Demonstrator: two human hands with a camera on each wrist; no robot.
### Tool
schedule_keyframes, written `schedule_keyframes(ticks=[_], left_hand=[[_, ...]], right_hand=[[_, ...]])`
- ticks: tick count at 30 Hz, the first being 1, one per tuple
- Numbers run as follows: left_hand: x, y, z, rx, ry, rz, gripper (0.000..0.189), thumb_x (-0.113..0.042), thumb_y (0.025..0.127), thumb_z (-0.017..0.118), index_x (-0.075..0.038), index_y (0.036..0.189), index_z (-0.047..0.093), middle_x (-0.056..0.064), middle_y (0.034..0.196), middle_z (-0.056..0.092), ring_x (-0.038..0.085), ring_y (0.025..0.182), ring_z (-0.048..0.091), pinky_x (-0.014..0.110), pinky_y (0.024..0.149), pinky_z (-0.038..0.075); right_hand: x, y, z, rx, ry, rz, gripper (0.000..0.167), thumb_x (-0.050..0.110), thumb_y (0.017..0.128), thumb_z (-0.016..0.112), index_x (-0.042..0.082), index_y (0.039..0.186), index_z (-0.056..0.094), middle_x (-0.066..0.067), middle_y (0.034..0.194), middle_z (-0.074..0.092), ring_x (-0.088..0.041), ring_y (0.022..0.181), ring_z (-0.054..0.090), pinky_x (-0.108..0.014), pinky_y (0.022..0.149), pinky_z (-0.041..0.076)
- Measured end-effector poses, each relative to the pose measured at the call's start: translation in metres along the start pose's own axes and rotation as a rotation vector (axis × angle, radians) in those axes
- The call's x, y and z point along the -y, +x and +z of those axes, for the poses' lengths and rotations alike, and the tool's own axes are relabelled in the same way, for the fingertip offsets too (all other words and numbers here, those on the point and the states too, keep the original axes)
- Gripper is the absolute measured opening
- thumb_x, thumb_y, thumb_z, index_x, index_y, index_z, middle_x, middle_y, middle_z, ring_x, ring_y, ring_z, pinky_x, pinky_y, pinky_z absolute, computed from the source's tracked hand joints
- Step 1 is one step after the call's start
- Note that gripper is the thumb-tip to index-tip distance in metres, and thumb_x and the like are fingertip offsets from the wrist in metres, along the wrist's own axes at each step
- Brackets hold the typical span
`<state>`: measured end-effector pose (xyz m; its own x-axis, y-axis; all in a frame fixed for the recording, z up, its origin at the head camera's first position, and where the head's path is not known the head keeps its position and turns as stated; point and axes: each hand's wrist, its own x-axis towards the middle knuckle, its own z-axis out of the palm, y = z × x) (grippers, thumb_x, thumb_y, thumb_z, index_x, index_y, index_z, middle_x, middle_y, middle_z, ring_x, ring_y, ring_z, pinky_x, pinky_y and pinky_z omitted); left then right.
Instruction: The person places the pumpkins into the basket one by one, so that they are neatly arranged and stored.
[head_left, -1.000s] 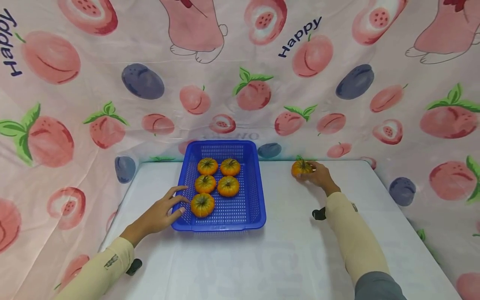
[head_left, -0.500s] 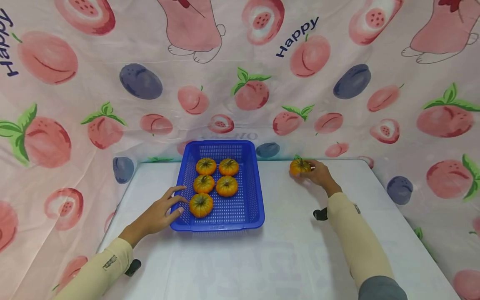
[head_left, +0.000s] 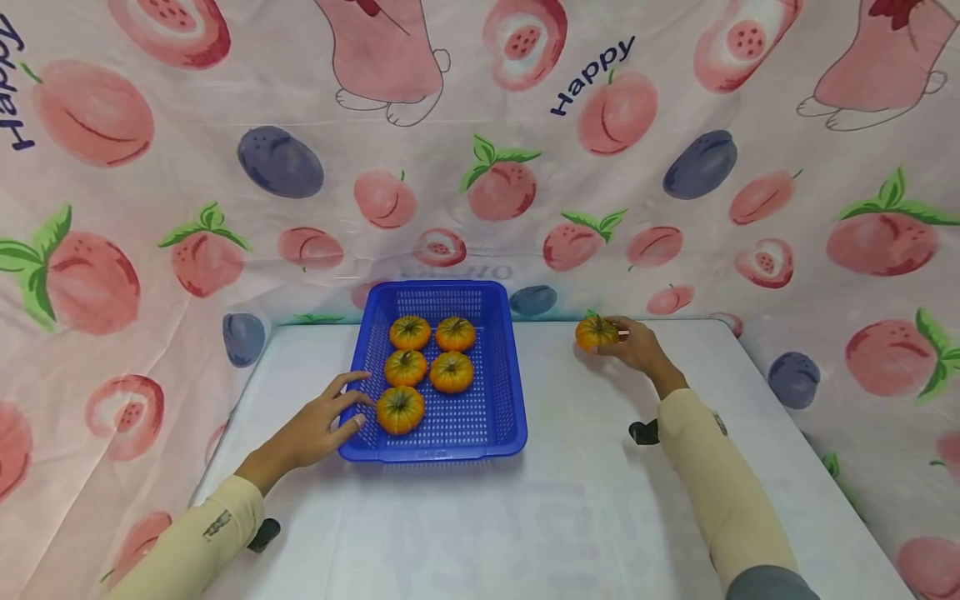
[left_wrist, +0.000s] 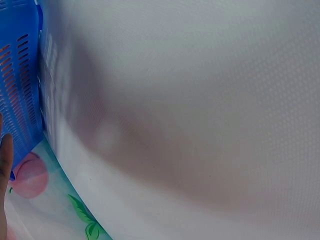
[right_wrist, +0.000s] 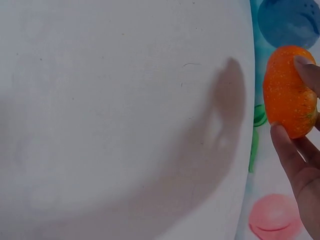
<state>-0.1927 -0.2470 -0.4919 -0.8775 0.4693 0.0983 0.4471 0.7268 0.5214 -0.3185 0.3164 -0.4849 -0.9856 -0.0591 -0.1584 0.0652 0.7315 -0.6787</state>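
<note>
In the head view, my right hand pinches a small orange pumpkin near the back edge of the table. The right wrist view shows this pumpkin from the side, thumb on one end and fingertips on the other. A blue plastic basket stands left of it, with several similar pumpkins grouped in its left and back part. My left hand is spread at the basket's left rim, its fingers loosely bent. At the left wrist view's edge, fingers show beside the slotted basket wall.
The white table ends at the back against a hanging cloth printed with peaches and rabbits. The same cloth runs along both sides. A small black device sits under the right wrist, another one under the left.
The view has shifted slightly. My right hand keeps its hold on the pumpkin, which shows a little farther left in the view. The left hand stays at the basket's rim.
</note>
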Motion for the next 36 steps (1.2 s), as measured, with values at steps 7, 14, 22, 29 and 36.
schedule_keyframes(ticks=[7,14,22,29,36], left_hand=[[-0.001,0.000,-0.001,0.000,-0.006,0.002,0.030,-0.029,0.099,0.059,-0.017,0.126,0.064,0.005,0.160,0.031,0.048,0.138,0.044,0.064,0.101,0.048],[-0.001,0.000,-0.001,-0.001,-0.007,0.002,0.029,-0.028,0.099,0.059,-0.018,0.126,0.064,0.006,0.160,0.031,0.048,0.138,0.044,0.064,0.100,0.048],[0.000,0.000,-0.001,-0.002,0.002,0.002,0.029,-0.029,0.099,0.059,-0.019,0.126,0.064,0.006,0.160,0.030,0.048,0.138,0.045,0.063,0.100,0.049],[0.001,0.000,0.000,-0.003,0.004,0.005,0.029,-0.029,0.099,0.059,-0.019,0.125,0.064,0.006,0.160,0.030,0.047,0.139,0.044,0.063,0.101,0.048],[0.000,0.000,0.000,-0.002,0.000,0.003,0.028,-0.029,0.099,0.058,-0.020,0.125,0.064,0.005,0.160,0.030,0.047,0.139,0.044,0.064,0.101,0.048]], right_hand=[[0.011,-0.005,0.001,0.012,-0.019,-0.018,0.073,0.025,0.090,0.076,0.005,0.151,0.040,-0.023,0.151,0.043,-0.045,0.133,0.045,-0.054,0.108,0.047],[0.023,-0.012,-0.001,0.033,-0.022,-0.051,0.073,0.022,0.090,0.076,0.007,0.152,0.040,-0.022,0.152,0.043,-0.045,0.133,0.045,-0.055,0.106,0.048],[0.035,-0.018,-0.004,0.057,-0.023,-0.092,0.073,0.022,0.089,0.076,0.009,0.152,0.041,-0.021,0.150,0.045,-0.043,0.134,0.045,-0.055,0.107,0.047],[0.040,-0.020,-0.004,0.069,-0.019,-0.133,0.073,0.024,0.088,0.078,0.009,0.151,0.043,-0.020,0.150,0.047,-0.042,0.133,0.047,-0.054,0.106,0.048],[0.049,-0.023,-0.004,0.081,0.000,-0.164,0.071,0.026,0.087,0.079,0.010,0.149,0.046,-0.019,0.148,0.049,-0.042,0.132,0.048,-0.055,0.106,0.048]])
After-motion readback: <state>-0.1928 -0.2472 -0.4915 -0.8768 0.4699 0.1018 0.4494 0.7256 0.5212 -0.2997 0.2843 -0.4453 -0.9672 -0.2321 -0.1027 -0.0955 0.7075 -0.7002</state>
